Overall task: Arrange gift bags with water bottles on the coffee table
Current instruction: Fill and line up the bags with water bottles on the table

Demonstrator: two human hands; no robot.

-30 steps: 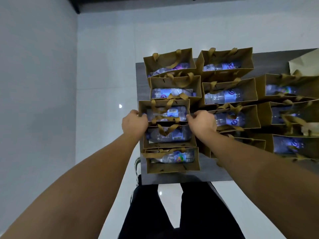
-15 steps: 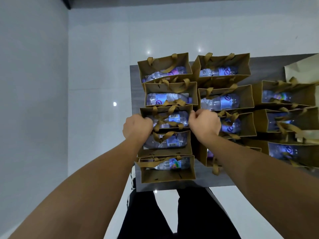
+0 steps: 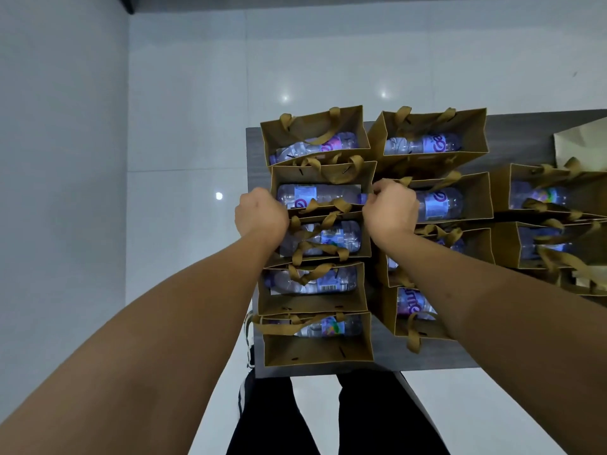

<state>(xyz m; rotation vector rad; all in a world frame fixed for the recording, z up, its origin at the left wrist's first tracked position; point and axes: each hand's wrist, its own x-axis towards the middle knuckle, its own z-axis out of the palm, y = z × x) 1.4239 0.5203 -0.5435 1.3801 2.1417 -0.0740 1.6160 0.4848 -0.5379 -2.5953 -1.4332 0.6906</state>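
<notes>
Both hands grip 1 gift bag: left hand (image 3: 261, 213) and right hand (image 3: 391, 208) pinch its sides, second from far in the left column on the coffee table (image 3: 522, 133). Nearly done, judging by 3 filled columns; only straightening seems left.

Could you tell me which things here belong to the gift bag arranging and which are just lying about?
Part of the job:
- brown gift bags in rows
- water bottles lying inside them
- coffee table
- left hand and right hand, gripping the second bag in the left row

Just lying about:
- pale bag at the table's far right
</notes>
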